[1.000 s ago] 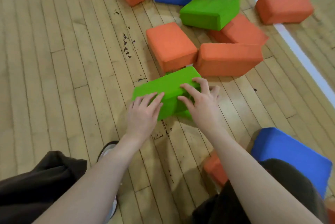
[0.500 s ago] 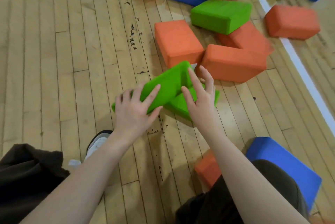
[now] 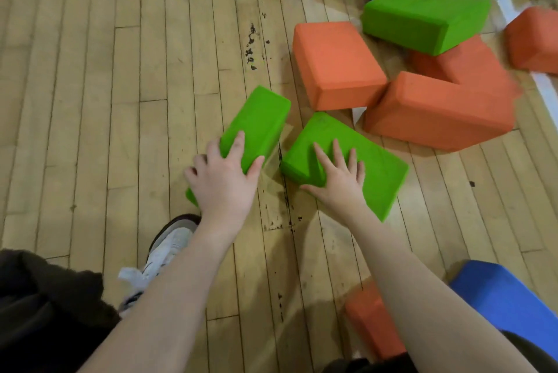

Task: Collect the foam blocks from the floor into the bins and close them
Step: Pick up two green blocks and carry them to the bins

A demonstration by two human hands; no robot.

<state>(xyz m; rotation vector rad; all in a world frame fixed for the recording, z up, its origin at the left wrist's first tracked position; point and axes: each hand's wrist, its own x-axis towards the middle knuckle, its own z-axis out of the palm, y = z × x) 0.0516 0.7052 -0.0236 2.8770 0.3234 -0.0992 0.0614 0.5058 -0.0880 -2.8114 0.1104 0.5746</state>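
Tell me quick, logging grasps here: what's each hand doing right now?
Left hand: grips the left green block, fingers curled over it.
Right hand: open, fingers spread flat on the right green block.

Left hand (image 3: 225, 182) curled — gripping; right hand (image 3: 338, 175) splayed flat.

Scuffed wood plank floor (image 3: 120, 101) under me; two green blocks (image 3: 256, 122) just apart, orange blocks (image 3: 335, 64) beyond them, blue block (image 3: 507, 303) near my right knee.
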